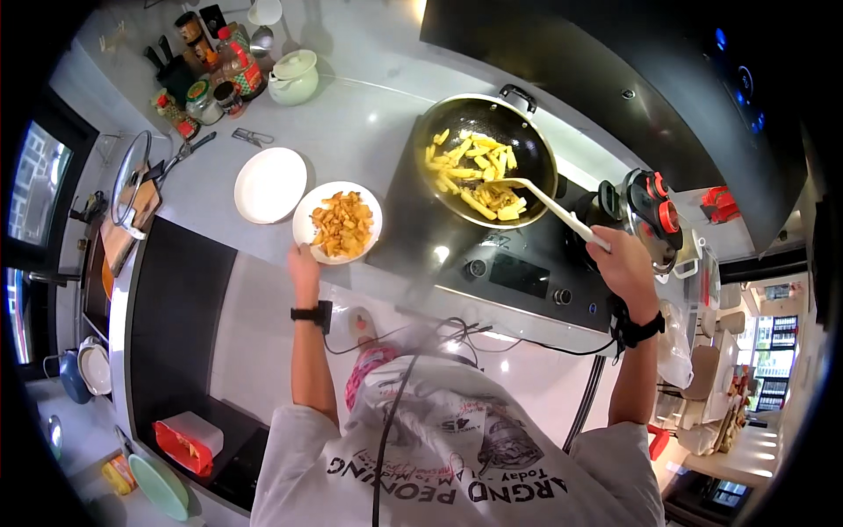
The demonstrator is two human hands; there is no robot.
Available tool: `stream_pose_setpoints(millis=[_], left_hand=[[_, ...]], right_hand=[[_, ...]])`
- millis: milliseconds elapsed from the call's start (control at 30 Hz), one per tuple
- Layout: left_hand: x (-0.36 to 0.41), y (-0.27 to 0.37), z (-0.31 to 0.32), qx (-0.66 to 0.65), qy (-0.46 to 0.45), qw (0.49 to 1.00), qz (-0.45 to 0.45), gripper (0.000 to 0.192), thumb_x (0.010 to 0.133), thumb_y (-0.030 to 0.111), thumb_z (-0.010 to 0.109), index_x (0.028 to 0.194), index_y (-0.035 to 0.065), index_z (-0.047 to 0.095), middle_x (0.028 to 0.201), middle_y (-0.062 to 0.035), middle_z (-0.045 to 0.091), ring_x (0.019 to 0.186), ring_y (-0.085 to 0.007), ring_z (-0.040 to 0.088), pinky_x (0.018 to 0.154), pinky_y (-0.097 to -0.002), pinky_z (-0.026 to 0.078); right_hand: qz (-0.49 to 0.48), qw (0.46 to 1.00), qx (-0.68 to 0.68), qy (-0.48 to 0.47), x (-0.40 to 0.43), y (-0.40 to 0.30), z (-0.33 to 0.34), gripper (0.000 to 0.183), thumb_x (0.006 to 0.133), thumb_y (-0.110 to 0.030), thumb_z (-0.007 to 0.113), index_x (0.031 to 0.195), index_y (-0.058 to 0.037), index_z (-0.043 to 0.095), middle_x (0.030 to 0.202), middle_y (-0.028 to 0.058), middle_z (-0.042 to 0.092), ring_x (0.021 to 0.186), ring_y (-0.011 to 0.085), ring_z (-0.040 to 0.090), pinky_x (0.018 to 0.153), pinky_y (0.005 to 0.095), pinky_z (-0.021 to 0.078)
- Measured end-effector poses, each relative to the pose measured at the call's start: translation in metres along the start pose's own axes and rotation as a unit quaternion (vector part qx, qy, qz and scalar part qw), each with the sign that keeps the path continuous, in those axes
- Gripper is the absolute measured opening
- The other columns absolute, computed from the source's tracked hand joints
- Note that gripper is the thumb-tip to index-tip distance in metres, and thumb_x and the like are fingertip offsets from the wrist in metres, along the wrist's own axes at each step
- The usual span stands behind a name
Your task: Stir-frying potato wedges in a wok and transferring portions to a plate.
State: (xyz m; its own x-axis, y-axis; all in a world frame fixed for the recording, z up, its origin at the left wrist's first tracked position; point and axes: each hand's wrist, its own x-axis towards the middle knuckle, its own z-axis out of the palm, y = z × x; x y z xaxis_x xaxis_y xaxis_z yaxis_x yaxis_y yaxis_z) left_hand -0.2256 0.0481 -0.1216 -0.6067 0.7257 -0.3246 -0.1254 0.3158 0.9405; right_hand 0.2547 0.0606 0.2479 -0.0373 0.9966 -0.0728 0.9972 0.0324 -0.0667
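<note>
My right hand (622,267) is closed around the handle of a white spatula (553,207), whose blade lies among yellow food strips (477,158) in a dark two-tone wok (527,141) on the cooktop. My left hand (304,267) grips the near rim of a white plate (303,224) bearing browned, diced food (342,224). This plate stands at the counter edge, left of the wok. Beside it on the left is an empty white bowl or deep plate (271,185). Cords run from the bands on both wrists.
Behind the left side stand a pale green lidded pot (294,78), sauce bottles (240,66) and a knife block (174,76). A glass lid (132,178) leans near a wooden board (135,224) at far left. A pressure cooker (649,224) stands right of the wok, under the range hood (593,79).
</note>
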Motion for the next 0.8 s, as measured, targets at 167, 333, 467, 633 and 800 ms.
stream_pose_setpoints(millis=[167,333,467,633,800], left_hand=[[-0.074,0.101,-0.079,0.029,0.008,0.998,0.063,0.031,0.106,0.023,0.054,0.111,-0.004,0.069,0.083,-0.0012,0.064,0.069,-0.0079,0.055,0.056,-0.0248,0.044],[-0.147,0.235,-0.127,-0.006,0.036,0.996,0.082,0.034,0.104,0.02,0.057,0.117,-0.0081,0.069,0.09,-0.0038,0.069,0.078,-0.0079,0.059,0.068,-0.0214,0.044],[-0.173,0.286,-0.13,0.015,0.18,0.981,0.077,0.045,0.097,0.022,0.061,0.127,-0.012,0.063,0.105,-0.02,0.073,0.096,-0.0232,0.071,0.089,-0.0288,0.056],[-0.181,0.296,-0.152,0.001,0.18,0.978,0.108,0.043,0.099,0.017,0.06,0.132,-0.0112,0.061,0.109,-0.0204,0.072,0.097,-0.0239,0.07,0.091,-0.0305,0.056],[-0.174,0.292,-0.16,0.015,0.19,0.972,0.139,0.042,0.101,0.017,0.059,0.132,-0.0103,0.061,0.11,-0.0193,0.071,0.099,-0.0226,0.07,0.091,-0.03,0.055]], right_hand=[[0.035,0.997,0.061,-0.02,-0.01,0.008,0.034,0.028,0.091,-0.023,0.07,0.116,-0.0098,0.073,0.082,0.0191,0.07,0.077,0.0407,0.067,0.07,0.0462,0.0508],[0.185,0.967,0.171,-0.047,-0.059,0.018,0.044,0.035,0.099,-0.016,0.066,0.131,-0.0018,0.069,0.075,-0.002,0.06,0.062,0.0054,0.052,0.057,0.0249,0.0418],[0.206,0.966,0.145,-0.064,-0.071,0.02,0.07,0.04,0.099,-0.018,0.067,0.134,0.0019,0.065,0.074,-0.0012,0.06,0.061,0.0061,0.051,0.055,0.0246,0.0402],[0.177,0.979,0.085,-0.048,-0.072,-0.018,0.075,0.036,0.097,-0.015,0.065,0.127,0.0048,0.066,0.082,0.0091,0.066,0.073,0.0153,0.059,0.067,0.0309,0.0467],[0.194,0.98,0.038,-0.001,-0.071,-0.063,0.07,0.043,0.099,-0.019,0.062,0.132,0.0073,0.062,0.111,0.022,0.072,0.104,0.0267,0.066,0.095,0.0354,0.049]])
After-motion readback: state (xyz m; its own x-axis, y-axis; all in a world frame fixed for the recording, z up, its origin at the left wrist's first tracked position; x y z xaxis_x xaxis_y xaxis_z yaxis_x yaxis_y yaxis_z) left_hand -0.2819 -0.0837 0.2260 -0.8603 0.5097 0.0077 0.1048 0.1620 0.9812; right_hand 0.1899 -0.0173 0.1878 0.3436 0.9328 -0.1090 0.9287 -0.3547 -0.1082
